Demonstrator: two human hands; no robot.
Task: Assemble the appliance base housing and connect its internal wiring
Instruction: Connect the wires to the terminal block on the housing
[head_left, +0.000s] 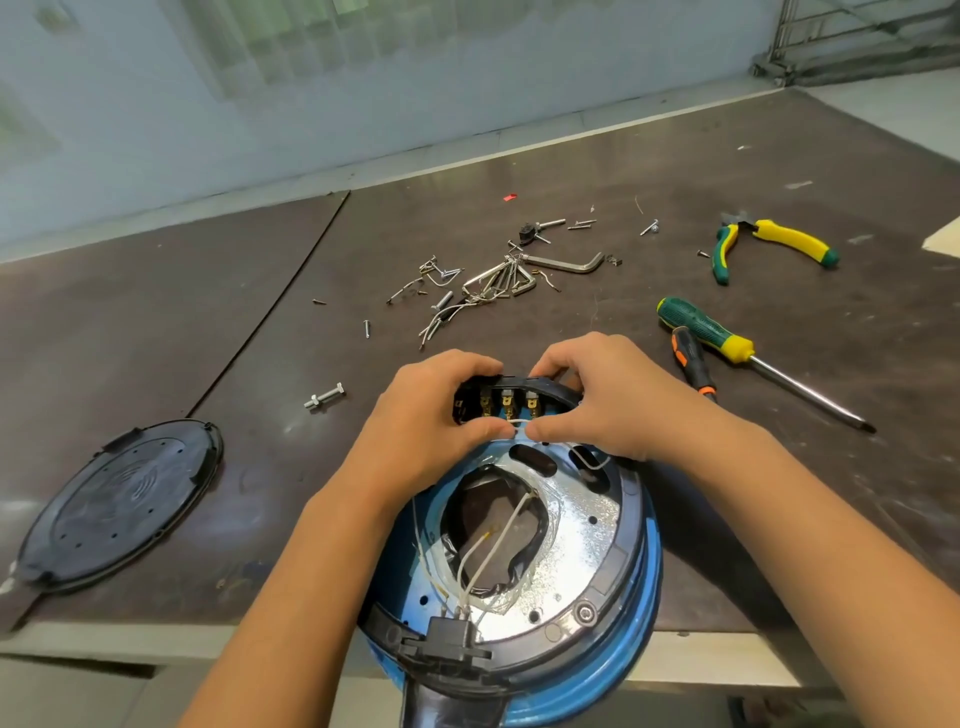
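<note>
Base housing (597, 540) sits upturned at the bench (260, 270) edge, right under both hands. Left hand (431, 410) and right hand (597, 395) curl round the black terminal block (551, 386) on the far rim, thumbs pinching a white wire (517, 423) between them. Wiring step, it looks like; next, that lead wants seating on a brass tab (508, 404), squarely.

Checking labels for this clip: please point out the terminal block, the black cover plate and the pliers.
terminal block (508, 404): head view, middle brass terminal.
black cover plate (119, 504): head view, centre of its ribbed face.
pliers (789, 239): head view, upper yellow handle.
</note>
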